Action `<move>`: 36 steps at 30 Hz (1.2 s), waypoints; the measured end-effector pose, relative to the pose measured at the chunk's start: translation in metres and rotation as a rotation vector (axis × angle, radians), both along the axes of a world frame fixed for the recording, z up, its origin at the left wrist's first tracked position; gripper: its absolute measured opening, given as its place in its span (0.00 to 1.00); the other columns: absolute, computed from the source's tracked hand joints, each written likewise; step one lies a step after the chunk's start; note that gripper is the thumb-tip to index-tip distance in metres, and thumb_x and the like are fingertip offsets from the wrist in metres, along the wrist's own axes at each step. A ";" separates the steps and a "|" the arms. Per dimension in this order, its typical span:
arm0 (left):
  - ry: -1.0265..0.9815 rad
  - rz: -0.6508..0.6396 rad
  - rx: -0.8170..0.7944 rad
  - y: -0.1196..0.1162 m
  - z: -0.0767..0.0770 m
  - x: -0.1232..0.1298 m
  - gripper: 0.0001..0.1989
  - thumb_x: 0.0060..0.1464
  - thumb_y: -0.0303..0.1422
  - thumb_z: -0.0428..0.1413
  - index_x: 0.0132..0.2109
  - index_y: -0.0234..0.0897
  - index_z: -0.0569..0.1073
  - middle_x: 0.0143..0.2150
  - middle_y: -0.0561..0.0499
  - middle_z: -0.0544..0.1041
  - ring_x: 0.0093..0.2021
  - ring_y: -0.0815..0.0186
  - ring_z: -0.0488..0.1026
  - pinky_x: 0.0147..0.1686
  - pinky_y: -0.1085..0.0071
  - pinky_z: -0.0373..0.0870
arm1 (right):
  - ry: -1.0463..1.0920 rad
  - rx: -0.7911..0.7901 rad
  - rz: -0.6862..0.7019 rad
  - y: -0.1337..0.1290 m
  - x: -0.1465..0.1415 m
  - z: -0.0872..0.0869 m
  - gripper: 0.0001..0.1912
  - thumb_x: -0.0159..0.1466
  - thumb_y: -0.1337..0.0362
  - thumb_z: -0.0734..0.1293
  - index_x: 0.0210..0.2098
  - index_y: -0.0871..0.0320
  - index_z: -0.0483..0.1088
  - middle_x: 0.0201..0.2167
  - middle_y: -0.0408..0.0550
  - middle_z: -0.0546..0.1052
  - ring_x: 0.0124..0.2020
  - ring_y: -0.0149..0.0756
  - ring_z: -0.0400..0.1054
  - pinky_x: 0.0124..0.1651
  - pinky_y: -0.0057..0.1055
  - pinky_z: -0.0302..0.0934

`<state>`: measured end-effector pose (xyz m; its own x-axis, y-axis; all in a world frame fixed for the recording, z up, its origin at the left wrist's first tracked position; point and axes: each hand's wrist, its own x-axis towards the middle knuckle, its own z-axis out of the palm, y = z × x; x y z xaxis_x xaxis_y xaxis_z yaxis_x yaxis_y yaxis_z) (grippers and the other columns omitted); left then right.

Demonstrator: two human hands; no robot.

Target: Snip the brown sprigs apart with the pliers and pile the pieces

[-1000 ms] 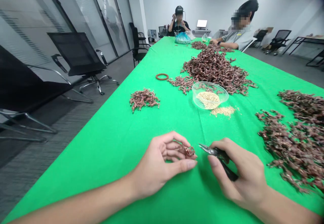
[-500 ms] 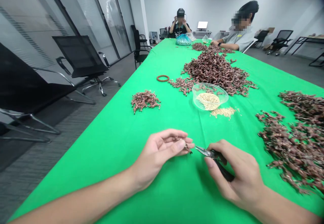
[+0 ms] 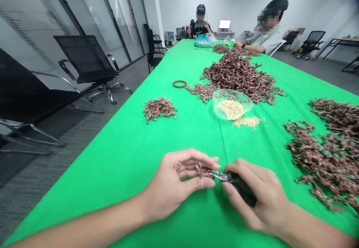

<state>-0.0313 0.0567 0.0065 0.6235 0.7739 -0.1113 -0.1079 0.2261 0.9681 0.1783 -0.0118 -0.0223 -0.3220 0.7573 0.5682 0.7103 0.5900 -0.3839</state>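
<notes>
My left hand (image 3: 182, 182) holds a small reddish-brown twisted piece (image 3: 203, 172) between thumb and fingers. Wrapped round the black handles of the pliers (image 3: 239, 188) is my right hand (image 3: 259, 195). The pliers' metal tips touch the piece at its right end. Beyond the hands stands a clear bowl (image 3: 217, 109) of pale grains, with more grains (image 3: 248, 121) spilled beside it. A small pile of similar pieces (image 3: 159, 109) lies to the left, and a large heap (image 3: 239, 72) behind the bowl.
More piles (image 3: 328, 162) lie at the right on the green cloth (image 3: 120, 154). A brown ring (image 3: 179, 83) and a blue bag (image 3: 202, 41) are farther back. Two people sit at the far end. Black chairs (image 3: 81, 59) stand along the left.
The pliers have moved left, and their tips now meet the small piece. My left hand has turned and its thumb has lowered, showing more of the piece.
</notes>
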 end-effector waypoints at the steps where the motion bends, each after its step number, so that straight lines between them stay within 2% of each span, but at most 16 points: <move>1: -0.004 0.000 -0.005 0.000 0.001 0.000 0.13 0.47 0.26 0.69 0.41 0.34 0.78 0.45 0.47 0.84 0.53 0.59 0.78 0.51 0.71 0.76 | -0.004 0.000 0.005 0.000 0.000 -0.001 0.10 0.65 0.67 0.64 0.45 0.61 0.65 0.28 0.46 0.69 0.26 0.32 0.62 0.27 0.29 0.59; 6: -0.020 -0.004 -0.032 0.000 0.002 -0.001 0.14 0.45 0.25 0.70 0.40 0.33 0.78 0.44 0.47 0.84 0.52 0.61 0.78 0.50 0.73 0.76 | -0.026 0.005 0.023 -0.001 0.001 -0.002 0.10 0.64 0.67 0.65 0.45 0.63 0.66 0.29 0.49 0.70 0.27 0.34 0.64 0.27 0.31 0.60; 11: 0.024 -0.019 -0.102 0.000 0.000 0.000 0.16 0.43 0.27 0.71 0.40 0.32 0.78 0.44 0.46 0.85 0.42 0.63 0.82 0.45 0.73 0.78 | -0.025 0.001 0.028 -0.001 0.002 0.001 0.08 0.65 0.69 0.64 0.44 0.63 0.66 0.27 0.48 0.70 0.25 0.32 0.63 0.26 0.29 0.59; 16: 0.003 -0.025 -0.158 0.000 -0.003 0.000 0.16 0.42 0.26 0.71 0.38 0.31 0.77 0.37 0.48 0.85 0.35 0.68 0.82 0.39 0.77 0.77 | 0.031 0.006 0.029 -0.001 0.003 0.004 0.08 0.64 0.70 0.64 0.43 0.63 0.66 0.28 0.46 0.70 0.24 0.29 0.62 0.25 0.28 0.58; 21: 0.024 -0.044 -0.101 0.001 -0.002 -0.001 0.15 0.44 0.26 0.70 0.40 0.32 0.77 0.36 0.49 0.84 0.35 0.70 0.81 0.39 0.78 0.74 | 0.049 0.021 0.026 0.001 0.004 0.003 0.10 0.63 0.72 0.65 0.45 0.65 0.67 0.30 0.49 0.72 0.27 0.30 0.64 0.28 0.28 0.60; 24: -0.011 -0.074 -0.050 0.002 -0.002 -0.001 0.14 0.53 0.30 0.66 0.46 0.33 0.74 0.39 0.48 0.83 0.38 0.68 0.80 0.41 0.74 0.74 | 0.011 0.090 -0.005 0.002 0.007 0.002 0.12 0.62 0.71 0.67 0.45 0.66 0.67 0.32 0.52 0.74 0.30 0.32 0.67 0.31 0.29 0.63; 27: -0.100 -0.151 -0.052 0.005 -0.004 -0.001 0.11 0.60 0.32 0.60 0.48 0.33 0.72 0.38 0.46 0.82 0.37 0.66 0.81 0.40 0.72 0.75 | -0.097 0.193 -0.058 0.002 0.010 0.002 0.13 0.62 0.68 0.69 0.45 0.68 0.69 0.34 0.55 0.75 0.33 0.35 0.69 0.32 0.30 0.64; 31: -0.162 -0.241 -0.113 0.011 -0.005 -0.001 0.07 0.62 0.31 0.58 0.45 0.31 0.74 0.38 0.43 0.83 0.37 0.63 0.82 0.39 0.70 0.76 | -0.235 0.320 -0.116 0.003 0.013 0.004 0.13 0.62 0.66 0.70 0.42 0.69 0.72 0.33 0.56 0.76 0.32 0.37 0.70 0.32 0.31 0.64; 36: -0.159 -0.241 -0.216 0.014 -0.004 -0.002 0.08 0.61 0.31 0.58 0.46 0.30 0.75 0.39 0.41 0.82 0.38 0.62 0.81 0.41 0.66 0.77 | -0.347 0.455 -0.151 0.003 0.017 0.005 0.16 0.59 0.64 0.73 0.42 0.70 0.73 0.31 0.57 0.79 0.31 0.40 0.72 0.34 0.34 0.66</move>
<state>-0.0329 0.0712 0.0027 0.8078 0.5718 -0.1435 -0.1719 0.4612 0.8705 0.1956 -0.0092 -0.0168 -0.4543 0.5140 0.7276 0.8381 0.5234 0.1535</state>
